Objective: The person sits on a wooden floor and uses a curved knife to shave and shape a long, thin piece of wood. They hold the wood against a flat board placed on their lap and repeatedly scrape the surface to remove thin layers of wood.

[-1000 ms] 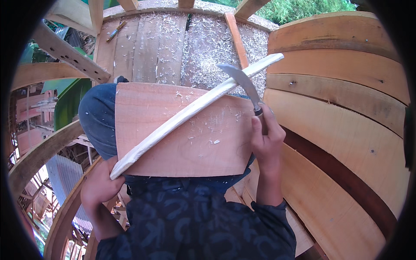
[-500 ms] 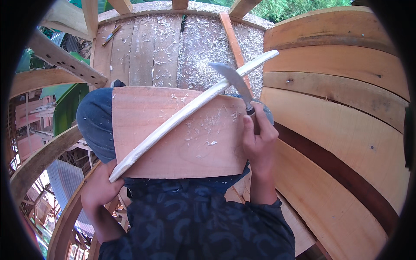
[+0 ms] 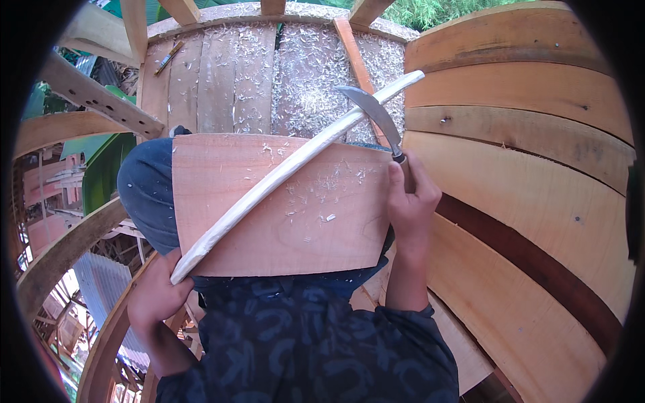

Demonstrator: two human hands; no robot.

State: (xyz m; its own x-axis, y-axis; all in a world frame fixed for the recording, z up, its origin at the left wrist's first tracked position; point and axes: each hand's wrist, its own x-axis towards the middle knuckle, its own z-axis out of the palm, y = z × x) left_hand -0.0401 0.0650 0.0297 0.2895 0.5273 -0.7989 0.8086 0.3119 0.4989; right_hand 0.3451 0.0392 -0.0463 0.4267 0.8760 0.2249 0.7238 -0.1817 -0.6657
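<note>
A long, pale, slightly curved peeled stick point(image 3: 269, 187) slants across a flat wooden board point(image 3: 316, 228) lying on my lap. My left hand point(image 3: 158, 289) is closed around the stick's near end, at the board's lower left corner. In my right hand point(image 3: 413, 191), by the board's right edge, is the handle of a sickle-like curved knife point(image 3: 377, 115). Its blade crosses the upper part of the stick, with the tip pointing left. Whether blade and stick touch, I cannot tell. Small wood shavings point(image 3: 329, 181) lie on the board.
Shavings cover the plank floor point(image 3: 218, 80) ahead, where an orange-brown wooden strip point(image 3: 356, 57) lies. A small pen-like object point(image 3: 168, 58) rests at the far left. Curved planks point(image 3: 510, 181) form a wall on my right; wooden ribs point(image 3: 101, 94) stand on the left.
My right hand and the curved knife have shifted slightly right, and the blade has turned a little along the stick. The stick's far end has moved slightly left. My left hand keeps its grip.
</note>
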